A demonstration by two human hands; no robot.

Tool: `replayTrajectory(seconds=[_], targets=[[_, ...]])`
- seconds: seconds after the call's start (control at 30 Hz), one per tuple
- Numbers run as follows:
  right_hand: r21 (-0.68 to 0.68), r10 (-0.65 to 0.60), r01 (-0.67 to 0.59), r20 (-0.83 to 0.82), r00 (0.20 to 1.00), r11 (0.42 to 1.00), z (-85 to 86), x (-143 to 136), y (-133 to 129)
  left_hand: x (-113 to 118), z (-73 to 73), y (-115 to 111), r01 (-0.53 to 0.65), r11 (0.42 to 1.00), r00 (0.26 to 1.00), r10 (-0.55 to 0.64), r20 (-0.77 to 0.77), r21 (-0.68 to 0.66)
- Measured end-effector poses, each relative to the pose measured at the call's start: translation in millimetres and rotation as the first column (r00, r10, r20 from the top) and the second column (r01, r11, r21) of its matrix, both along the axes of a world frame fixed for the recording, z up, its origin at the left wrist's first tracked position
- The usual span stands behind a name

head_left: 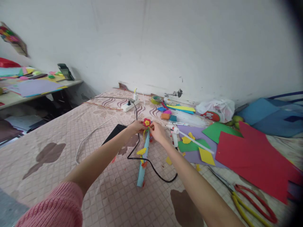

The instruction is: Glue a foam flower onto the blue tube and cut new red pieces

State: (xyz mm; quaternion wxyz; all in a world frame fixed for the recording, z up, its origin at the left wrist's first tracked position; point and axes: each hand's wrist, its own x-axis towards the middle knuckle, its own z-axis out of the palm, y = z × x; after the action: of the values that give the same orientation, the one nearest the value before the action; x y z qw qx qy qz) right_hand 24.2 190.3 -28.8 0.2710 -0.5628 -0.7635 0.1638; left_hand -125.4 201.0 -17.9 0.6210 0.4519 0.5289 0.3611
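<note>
The red flower [147, 122] is at the 12 o'clock end of a pale blue stick [141, 175]. The left hand [137, 126] pinches its edge at 9 o'clock. The right hand [158, 131] is close by at 4 o'clock, but I cannot tell if its fingers are squeezed on anything. The flower looks light and soft, so a hard squeeze could bend it; a small pinch at the rim seems best. The stick looks light and a bit stiff, but it may dent. Hold its plain part near 6 o'clock, away from the yellow bits [141, 151], which look easy to knock off.
</note>
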Motion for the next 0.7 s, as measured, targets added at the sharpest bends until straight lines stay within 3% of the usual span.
replayTrajectory(seconds=[0.7], targets=[[-0.05, 0.021, -0.025, -0.081, 0.996, 0.998, -4.5, 0.5, 9.1, 3.2, 5.1, -2.0, -0.016, 1.0, 0.998, 0.016, -0.055, -0.006]])
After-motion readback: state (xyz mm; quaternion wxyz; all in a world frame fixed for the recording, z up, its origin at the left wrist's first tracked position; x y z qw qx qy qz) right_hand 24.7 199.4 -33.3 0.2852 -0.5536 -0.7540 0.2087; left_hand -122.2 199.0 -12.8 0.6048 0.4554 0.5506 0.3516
